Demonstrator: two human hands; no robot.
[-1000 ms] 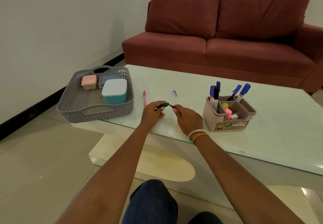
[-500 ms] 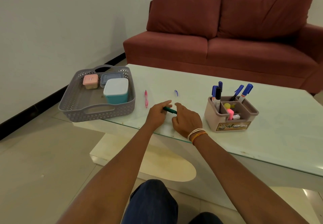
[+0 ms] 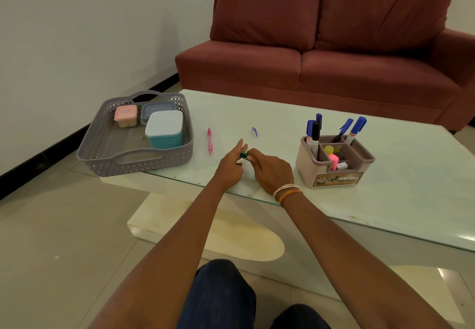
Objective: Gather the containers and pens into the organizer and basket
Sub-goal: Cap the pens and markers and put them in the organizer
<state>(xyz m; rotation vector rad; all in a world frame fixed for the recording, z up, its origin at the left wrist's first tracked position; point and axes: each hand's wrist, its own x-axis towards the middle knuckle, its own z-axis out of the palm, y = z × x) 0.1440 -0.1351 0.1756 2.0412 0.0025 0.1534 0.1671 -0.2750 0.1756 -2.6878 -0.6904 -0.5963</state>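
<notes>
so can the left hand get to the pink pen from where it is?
Probably yes. The pink pen lies alone on the glass table, just left of the left hand, nothing between them; the green pen sits between both hands.
</notes>
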